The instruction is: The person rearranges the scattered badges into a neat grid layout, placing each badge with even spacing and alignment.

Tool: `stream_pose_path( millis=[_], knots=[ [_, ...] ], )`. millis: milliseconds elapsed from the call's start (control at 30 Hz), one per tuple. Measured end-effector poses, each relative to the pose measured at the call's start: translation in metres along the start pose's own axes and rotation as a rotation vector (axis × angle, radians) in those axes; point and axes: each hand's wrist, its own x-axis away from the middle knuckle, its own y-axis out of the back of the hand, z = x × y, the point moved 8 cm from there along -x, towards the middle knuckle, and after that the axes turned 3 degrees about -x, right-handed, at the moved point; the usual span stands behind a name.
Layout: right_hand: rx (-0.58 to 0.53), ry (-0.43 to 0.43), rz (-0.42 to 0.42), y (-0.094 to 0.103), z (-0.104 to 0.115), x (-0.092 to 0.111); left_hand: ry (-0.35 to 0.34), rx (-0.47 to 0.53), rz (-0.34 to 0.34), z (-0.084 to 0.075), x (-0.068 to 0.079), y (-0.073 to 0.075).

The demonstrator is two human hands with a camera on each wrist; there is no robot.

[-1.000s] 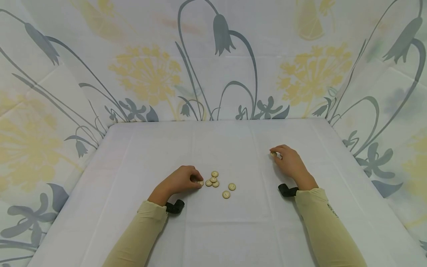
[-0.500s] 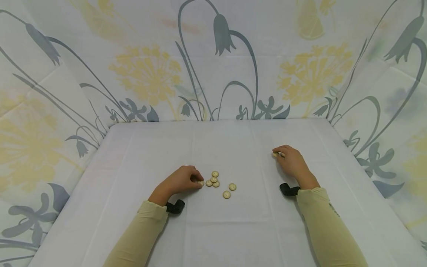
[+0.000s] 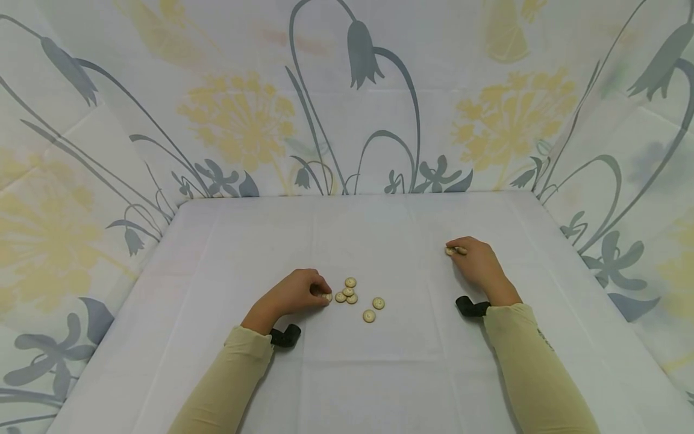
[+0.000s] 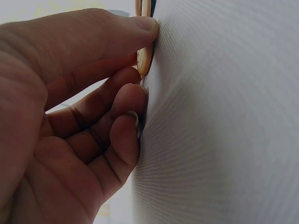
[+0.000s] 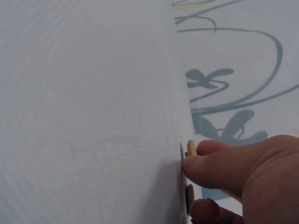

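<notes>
Near the middle of the table, my left hand (image 3: pixel 297 292) holds a round pale wooden button (image 3: pixel 327 297) low against the cloth. In the left wrist view the thumb lies over that button (image 4: pixel 144 60), the other fingers curled behind. Just right of it lies a cluster of several similar buttons (image 3: pixel 348 292), one overlapping others. Farther back on the right, my right hand (image 3: pixel 479 263) pinches a button (image 3: pixel 449 251) between thumb and index finger at the cloth. A second button (image 5: pixel 190 196) stands out by its lower fingers in the right wrist view, partly hidden.
Two loose buttons, a nearer one (image 3: pixel 369 316) and a farther one (image 3: pixel 378 303), lie right of the cluster. White cloth (image 3: pixel 374 386) with fold lines covers the table. Flower-patterned fabric (image 3: pixel 347 120) rises along the back and both sides.
My right hand has shifted slightly to the right, and a second button now shows beside its fingers. My left hand and the buttons by it stay nearly as they were.
</notes>
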Motion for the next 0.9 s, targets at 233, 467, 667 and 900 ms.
stream_pose_path(
  millis=[233,467,667,900],
  knots=[
    [0.0,-0.025,0.01,-0.0012,-0.0045,-0.0017,0.007,0.0,0.002,-0.0007,-0.0001,0.0017],
    [-0.02,-0.041,0.028,-0.0019,-0.0064,-0.0013,0.008,0.011,0.006,-0.0008,0.0006,0.0015],
    [-0.013,-0.034,0.028,-0.0018,-0.0049,-0.0014,-0.003,0.01,0.002,-0.002,0.0002,0.0025],
    [0.005,-0.018,0.027,-0.0026,-0.0048,-0.0022,0.005,0.004,-0.002,-0.0004,-0.0001,0.0014]
  ],
)
